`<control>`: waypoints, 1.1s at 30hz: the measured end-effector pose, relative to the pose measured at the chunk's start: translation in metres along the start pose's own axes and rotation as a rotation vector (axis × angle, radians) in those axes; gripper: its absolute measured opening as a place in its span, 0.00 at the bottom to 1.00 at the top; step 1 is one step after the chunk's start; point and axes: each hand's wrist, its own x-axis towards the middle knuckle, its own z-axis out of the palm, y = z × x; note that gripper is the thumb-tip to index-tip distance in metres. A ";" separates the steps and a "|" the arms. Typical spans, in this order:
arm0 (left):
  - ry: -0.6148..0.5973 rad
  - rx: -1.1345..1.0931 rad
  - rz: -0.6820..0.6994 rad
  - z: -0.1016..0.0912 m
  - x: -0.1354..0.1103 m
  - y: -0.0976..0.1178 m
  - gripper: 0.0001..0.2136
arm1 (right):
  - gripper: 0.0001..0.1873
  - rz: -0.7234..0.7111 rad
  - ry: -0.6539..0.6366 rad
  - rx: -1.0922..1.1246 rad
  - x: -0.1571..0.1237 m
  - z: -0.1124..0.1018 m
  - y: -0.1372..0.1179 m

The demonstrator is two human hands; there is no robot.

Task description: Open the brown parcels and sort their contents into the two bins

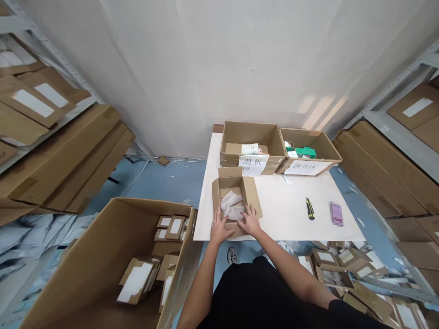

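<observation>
A small open cardboard box (224, 183) sits on the white table in front of me, its flaps spread outward. Crumpled translucent plastic packing (230, 201) lies inside it. My left hand (220, 227) rests at the box's near left corner, fingers apart and stretched forward. At the near right corner is my right hand (250, 222), its fingers spread over the edge beside the packing. Neither hand visibly grips anything. Farther right on the table lies a yellow and black utility knife (310, 209).
Two labelled cardboard bins, a left one (233, 160) and a right one (329, 155), stand at the table's back. A pixelated purple item (336, 214) lies at right. A large carton (99, 237) with parcels stands at left. Parcels (343, 260) lie heaped below right.
</observation>
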 end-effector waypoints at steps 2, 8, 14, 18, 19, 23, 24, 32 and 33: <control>0.001 0.044 -0.003 -0.001 0.004 0.001 0.29 | 0.21 -0.027 -0.043 0.019 -0.013 -0.001 0.014; 0.111 0.022 0.057 0.008 0.021 0.029 0.08 | 0.04 -0.032 0.155 0.203 -0.023 -0.019 0.032; 0.181 -0.009 0.289 -0.006 0.044 0.114 0.05 | 0.04 -0.084 0.505 0.184 -0.063 -0.093 0.066; 0.164 -0.016 0.391 -0.010 0.063 0.196 0.05 | 0.07 0.052 0.692 0.112 -0.096 -0.148 0.099; 0.155 -0.023 0.413 -0.007 0.068 0.217 0.06 | 0.08 0.086 0.715 0.099 -0.102 -0.160 0.109; 0.139 -0.006 0.532 0.022 0.084 0.302 0.08 | 0.09 0.183 0.740 0.105 -0.131 -0.206 0.159; 0.131 0.003 0.569 0.033 0.086 0.323 0.07 | 0.08 0.209 0.753 0.110 -0.142 -0.215 0.174; -0.174 -0.041 0.922 0.158 0.079 0.496 0.06 | 0.05 0.613 0.997 0.128 -0.296 -0.229 0.296; -0.244 -0.045 0.979 0.178 0.073 0.516 0.06 | 0.05 0.684 1.015 0.134 -0.320 -0.224 0.308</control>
